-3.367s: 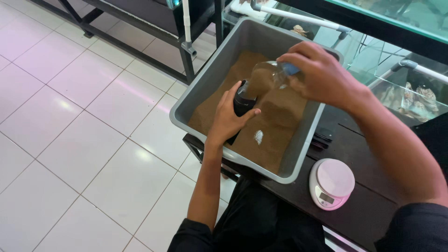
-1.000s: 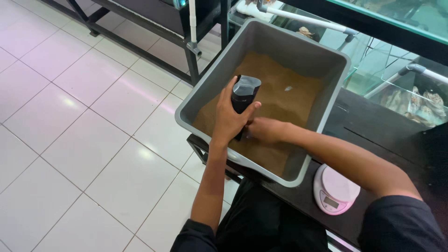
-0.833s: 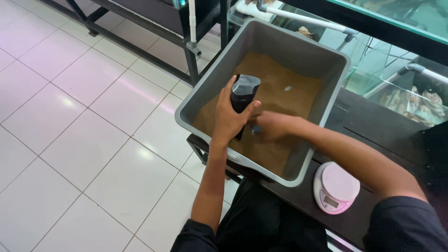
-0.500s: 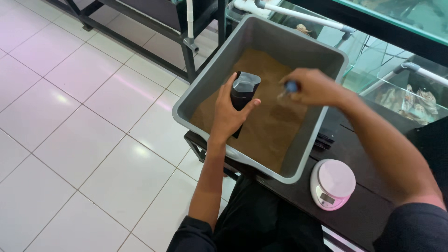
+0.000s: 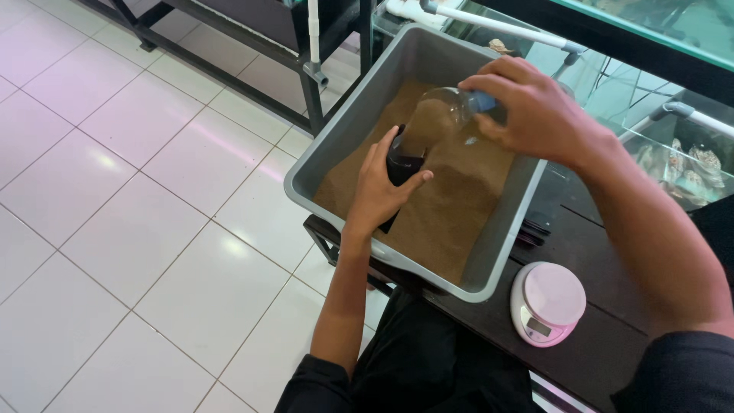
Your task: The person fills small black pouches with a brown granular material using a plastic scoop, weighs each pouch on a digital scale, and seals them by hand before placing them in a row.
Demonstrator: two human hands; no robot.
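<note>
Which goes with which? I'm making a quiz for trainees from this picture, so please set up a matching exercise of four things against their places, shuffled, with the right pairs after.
Things:
1. black pouch
2. clear scoop
3. pink scale
4. brown granules

Places:
A. on the dark table, beside the tub
B. held upright in the left hand
C. filling the bottom of the grey tub
D. tipped over the pouch's mouth by the right hand

Pairs: 1-B, 2-D, 3-A, 4-C

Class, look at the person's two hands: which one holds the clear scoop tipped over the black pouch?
The right hand: it tilts the clear scoop, while the left hand grips the black pouch.
</note>
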